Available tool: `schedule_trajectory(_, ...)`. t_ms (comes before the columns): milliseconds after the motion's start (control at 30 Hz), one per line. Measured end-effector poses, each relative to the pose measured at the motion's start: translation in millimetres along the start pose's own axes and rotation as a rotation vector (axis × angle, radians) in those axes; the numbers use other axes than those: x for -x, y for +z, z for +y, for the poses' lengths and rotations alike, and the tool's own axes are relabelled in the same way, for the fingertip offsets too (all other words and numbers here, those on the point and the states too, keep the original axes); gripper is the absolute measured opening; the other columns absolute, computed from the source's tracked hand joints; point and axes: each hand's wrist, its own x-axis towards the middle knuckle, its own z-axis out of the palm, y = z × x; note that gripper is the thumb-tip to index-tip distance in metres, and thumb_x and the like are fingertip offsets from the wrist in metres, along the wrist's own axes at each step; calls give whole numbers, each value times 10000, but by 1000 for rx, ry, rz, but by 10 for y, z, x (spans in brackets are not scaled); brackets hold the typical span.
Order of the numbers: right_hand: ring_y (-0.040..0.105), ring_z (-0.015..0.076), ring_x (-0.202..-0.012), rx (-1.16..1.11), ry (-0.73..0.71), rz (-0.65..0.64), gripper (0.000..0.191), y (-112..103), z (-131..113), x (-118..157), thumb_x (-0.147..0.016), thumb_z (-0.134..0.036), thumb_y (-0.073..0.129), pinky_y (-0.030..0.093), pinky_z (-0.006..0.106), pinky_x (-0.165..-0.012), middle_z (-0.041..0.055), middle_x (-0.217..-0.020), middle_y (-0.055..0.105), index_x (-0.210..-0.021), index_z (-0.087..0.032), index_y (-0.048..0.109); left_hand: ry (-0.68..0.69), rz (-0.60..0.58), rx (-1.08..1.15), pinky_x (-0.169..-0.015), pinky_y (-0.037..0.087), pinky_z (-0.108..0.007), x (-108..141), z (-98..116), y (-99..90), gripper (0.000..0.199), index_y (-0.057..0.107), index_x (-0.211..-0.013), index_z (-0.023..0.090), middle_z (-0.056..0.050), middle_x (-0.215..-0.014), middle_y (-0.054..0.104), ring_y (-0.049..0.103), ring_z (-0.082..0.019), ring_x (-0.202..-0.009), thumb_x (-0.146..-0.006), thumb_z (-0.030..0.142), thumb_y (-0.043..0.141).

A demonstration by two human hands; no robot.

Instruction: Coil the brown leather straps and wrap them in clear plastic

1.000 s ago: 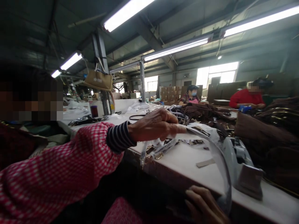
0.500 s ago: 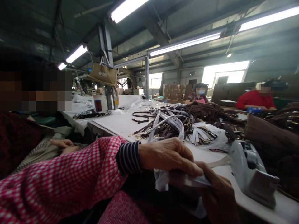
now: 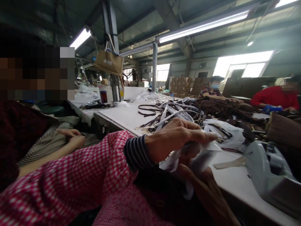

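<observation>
My left hand (image 3: 177,138) reaches across from a red-and-white checked sleeve with a striped cuff. Its fingers are stretched forward and pressed together over a thin white wrapping film (image 3: 169,164). Lower and closer to me, my right hand (image 3: 203,183) is closed around the same film from below, its thumb toward the left. The film looks wound around something dark, which the hands and blur mostly hide. Loose ends of it hang beneath the hands. Just beyond lies a pile of dark straps (image 3: 162,114) with gold-coloured metal clips, some wrapped in white film.
A grey tape dispenser (image 3: 264,163) stands on the white table (image 3: 122,117) at right, beside a flat beige strip (image 3: 229,163). Brown fabric pieces (image 3: 218,105) lie farther back. One person sits close at left; two others work across the table. A tan bag (image 3: 109,61) hangs on a post.
The view has turned slightly right and down. My hands have drawn a little apart, the left now above the right. The wrapped thing between them has tilted and is blurred.
</observation>
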Motion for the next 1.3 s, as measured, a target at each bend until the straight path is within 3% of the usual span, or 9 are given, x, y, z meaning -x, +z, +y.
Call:
schedule_trajectory(67, 723, 273, -984, -82, 46, -58, 366, 117, -107, -26, -873, -473, 745, 632, 329, -764, 74, -1085, 773, -1155, -241, 741, 77, 33, 74, -376, 304, -162, -84, -26, 22, 427, 524, -610, 171, 83, -477, 476, 402, -44, -390, -800, 371, 849)
schedule_trajectory(133, 704, 275, -1032, -204, 122, -119, 375, 215, -181, -69, -873, -473, 750, 623, 356, -828, 79, -1125, 758, -1150, -223, 723, 151, 77, 125, -381, 278, -162, -158, -36, 40, 432, 512, -592, 168, 91, -483, 443, 364, -33, -397, -813, 344, 838)
schedule_trajectory(267, 692, 248, -896, -405, 265, -110, 356, 294, -154, -156, -849, -485, 788, 598, 325, -743, 75, -973, 748, -1013, -178, 714, 209, 99, 211, -383, 267, -168, -237, -35, 26, 441, 482, -576, 172, 95, -493, 423, 337, -29, -398, -838, 304, 812)
schedule_trajectory(433, 648, 206, -778, -349, 327, -136, 382, 213, -53, -178, -832, -512, 794, 544, 280, -658, 34, -835, 706, -966, -166, 705, 200, 53, 184, -400, 302, -166, -225, -97, -81, 382, 530, -598, 158, 84, -502, 474, 387, -31, -407, -844, 250, 807)
schedule_trajectory(733, 647, 213, -738, -325, 300, -117, 353, 339, -346, -299, -742, -463, 847, 541, 300, -622, 43, -790, 729, -850, -148, 730, 345, 208, 134, -406, 268, -169, -244, -103, -25, 412, 484, -601, 172, 93, -478, 429, 375, -31, -403, -945, 241, 699)
schedule_trajectory(867, 647, 214, -743, -252, 263, -153, 267, 220, -325, -330, -797, -377, 776, 529, 291, -615, 38, -813, 728, -948, -161, 738, 252, 148, 25, -426, 309, -172, -234, 9, -49, 398, 498, -606, 166, 75, -477, 479, 406, -34, -398, -980, 197, 631)
schedule_trajectory(1067, 582, 192, -756, -80, 25, -255, 177, -130, -254, -494, -822, -317, 641, 461, 288, -671, -11, -789, 628, -935, -185, 676, 28, 123, -278, -432, 374, -194, -76, 218, -346, 415, 603, -641, 130, 6, -508, 576, 490, -75, -402, -1006, 328, 596)
schedule_trajectory(1167, 508, 166, -710, 20, -63, -224, 108, -222, -240, -606, -812, -267, 623, 396, 285, -637, -22, -785, 586, -891, -193, 634, -56, 79, -468, -448, 393, -202, 48, 281, -451, 414, 623, -578, 129, -9, -476, 560, 499, -90, -425, -941, 317, 692)
schedule_trajectory(1300, 466, 152, -654, 240, -173, -175, 63, -222, -294, -692, -856, -228, 593, 329, 296, -608, -20, -733, 569, -805, -195, 612, -96, 44, -574, -418, 329, -197, 176, 325, -430, 382, 673, -584, 126, -8, -481, 553, 449, -72, -409, -924, 292, 723)
